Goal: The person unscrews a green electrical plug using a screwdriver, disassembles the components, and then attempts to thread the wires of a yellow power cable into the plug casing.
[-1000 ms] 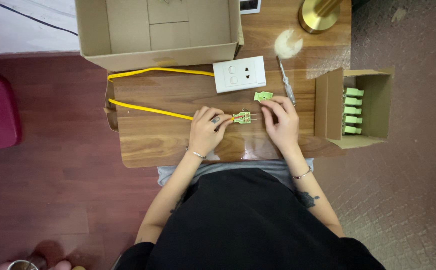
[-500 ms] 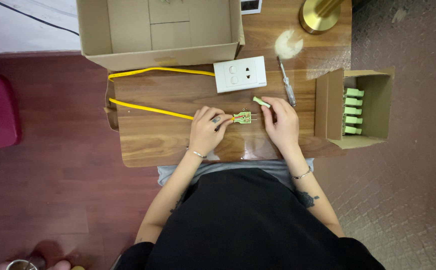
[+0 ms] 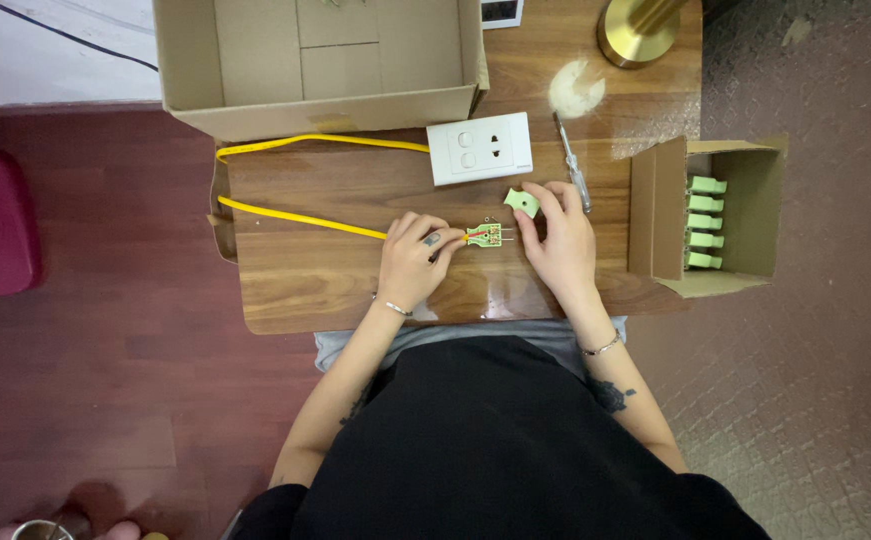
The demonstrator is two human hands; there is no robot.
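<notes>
Green and small, the connector (image 3: 484, 236) lies on the wooden desk (image 3: 315, 280) between your two hands. Your left hand (image 3: 412, 262) rests on the desk with its fingers pinched together on the end of the yellow cable (image 3: 295, 215) just where it meets the connector. Your right hand (image 3: 560, 240) sits just right of the connector; its thumb and forefinger are clamped on a green cap (image 3: 521, 203), held a little above and to the right of the connector, apart from it. The cable runs left across the desk and loops back along the far edge below the open cardboard box (image 3: 320, 65). A white socket plate (image 3: 479, 147) lies beyond your hands, with a screwdriver (image 3: 572, 165) just beside your right fingers. A small carton (image 3: 707, 215) at your right holds more green pieces in a row.
</notes>
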